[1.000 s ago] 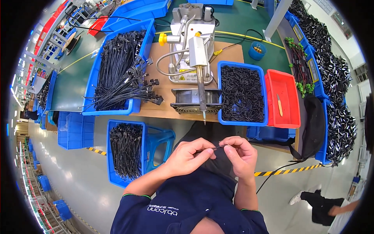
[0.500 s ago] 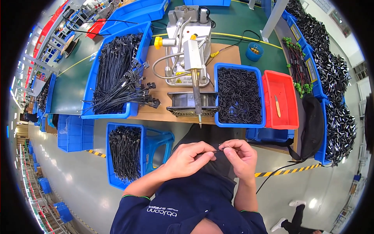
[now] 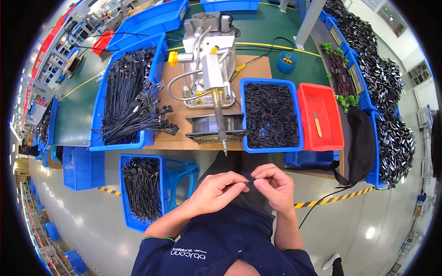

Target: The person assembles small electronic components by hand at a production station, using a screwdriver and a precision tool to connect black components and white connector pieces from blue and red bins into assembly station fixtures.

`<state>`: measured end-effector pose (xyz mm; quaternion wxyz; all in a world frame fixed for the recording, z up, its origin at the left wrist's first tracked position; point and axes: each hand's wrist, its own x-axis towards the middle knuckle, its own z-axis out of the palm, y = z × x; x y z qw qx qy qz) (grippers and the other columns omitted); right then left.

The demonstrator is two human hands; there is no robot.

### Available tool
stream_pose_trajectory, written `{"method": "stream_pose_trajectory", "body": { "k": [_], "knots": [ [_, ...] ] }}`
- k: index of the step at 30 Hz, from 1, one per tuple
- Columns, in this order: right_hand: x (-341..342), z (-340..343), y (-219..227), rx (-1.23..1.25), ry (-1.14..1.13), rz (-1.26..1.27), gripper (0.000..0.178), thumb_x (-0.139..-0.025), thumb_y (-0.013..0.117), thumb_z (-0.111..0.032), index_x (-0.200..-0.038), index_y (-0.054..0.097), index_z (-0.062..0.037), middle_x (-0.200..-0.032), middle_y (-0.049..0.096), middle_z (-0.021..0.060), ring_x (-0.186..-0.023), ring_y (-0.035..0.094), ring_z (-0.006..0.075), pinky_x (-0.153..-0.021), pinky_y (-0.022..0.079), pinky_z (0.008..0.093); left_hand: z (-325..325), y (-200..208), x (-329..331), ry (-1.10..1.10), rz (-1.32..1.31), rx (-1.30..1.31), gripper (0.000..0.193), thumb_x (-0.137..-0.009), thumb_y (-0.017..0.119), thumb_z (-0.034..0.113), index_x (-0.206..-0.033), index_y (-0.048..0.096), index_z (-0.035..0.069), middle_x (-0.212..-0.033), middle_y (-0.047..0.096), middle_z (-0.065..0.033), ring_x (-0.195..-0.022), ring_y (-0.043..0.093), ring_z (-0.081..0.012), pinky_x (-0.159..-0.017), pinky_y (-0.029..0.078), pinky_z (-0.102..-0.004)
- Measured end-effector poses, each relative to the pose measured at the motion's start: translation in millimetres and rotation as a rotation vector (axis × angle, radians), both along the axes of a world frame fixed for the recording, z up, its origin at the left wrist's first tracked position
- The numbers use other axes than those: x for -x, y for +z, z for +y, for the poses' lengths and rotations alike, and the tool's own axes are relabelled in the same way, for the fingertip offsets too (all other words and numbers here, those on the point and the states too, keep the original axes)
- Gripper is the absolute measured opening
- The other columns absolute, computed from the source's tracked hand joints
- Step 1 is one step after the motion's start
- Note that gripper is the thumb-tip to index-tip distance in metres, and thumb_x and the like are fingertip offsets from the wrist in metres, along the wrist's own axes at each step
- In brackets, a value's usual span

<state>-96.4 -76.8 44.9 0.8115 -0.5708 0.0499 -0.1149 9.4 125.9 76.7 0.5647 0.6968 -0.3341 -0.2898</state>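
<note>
Between my two hands stretches a short length of thin black cable [image 3: 249, 182], held over my lap below the bench edge. My left hand [image 3: 220, 191] pinches one side with thumb and forefinger. Fingertips of my right hand [image 3: 276, 187] close on the other side, and the cable's end is too small to make out. Just beyond them, a soldering iron [image 3: 218, 110] points down from a metal stand [image 3: 202, 60], its tip past the bench edge. Beneath the iron sits a black square fan [image 3: 214, 128].
Black cables fill a blue bin [image 3: 95, 133] on the bench and another blue bin [image 3: 122, 193] on a blue stool [image 3: 186, 177]. Small black tubes fill a blue tray [image 3: 274, 149]; a red tray [image 3: 334, 142] beside it holds a wooden-handled tool [image 3: 317, 125]. A black bag [image 3: 361, 145] hangs at right.
The bench and its bins have shifted left in the picture. Both hands still pinch the cable, nearly unchanged in pose. A person's legs at the lower right now show less.
</note>
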Motion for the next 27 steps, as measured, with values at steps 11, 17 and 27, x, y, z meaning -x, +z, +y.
{"method": "stream_pose_trajectory", "body": {
  "k": [11,17,27],
  "knots": [
    [9,-3,-1,0.008,-0.039,-0.051,0.013,-0.097,0.073,0.008,-0.110,0.070,0.0037,-0.119,0.069,0.0152,-0.102,0.069,0.0146,-0.090,0.056,0.0272,-7,-8,4,-0.066,0.032,0.037,0.015,-0.107,0.068,0.013,-0.116,0.074,0.002,-0.100,0.082,-0.0075,-0.078,0.074,-0.0136,-0.070,0.056,-0.0292],
    [14,-12,6,-0.247,-0.158,0.120,0.013,-0.101,0.074,0.000,-0.113,0.069,0.0004,-0.113,0.076,0.0117,-0.096,0.069,0.0126,-0.088,0.055,0.0269,-11,-3,-1,-0.075,0.150,0.017,0.016,-0.109,0.065,0.011,-0.120,0.070,0.000,-0.104,0.082,-0.0110,-0.097,0.078,-0.0173,-0.084,0.059,-0.0299],
    [10,-3,8,-0.188,-0.106,0.053,0.017,-0.102,0.072,0.000,-0.118,0.069,0.0034,-0.115,0.077,0.0144,-0.104,0.072,0.0154,-0.092,0.058,0.0291,-11,-5,1,-0.062,0.112,0.017,0.017,-0.109,0.065,0.010,-0.121,0.070,0.000,-0.103,0.082,-0.0103,-0.098,0.079,-0.0179,-0.085,0.060,-0.0304]
  ]
}}
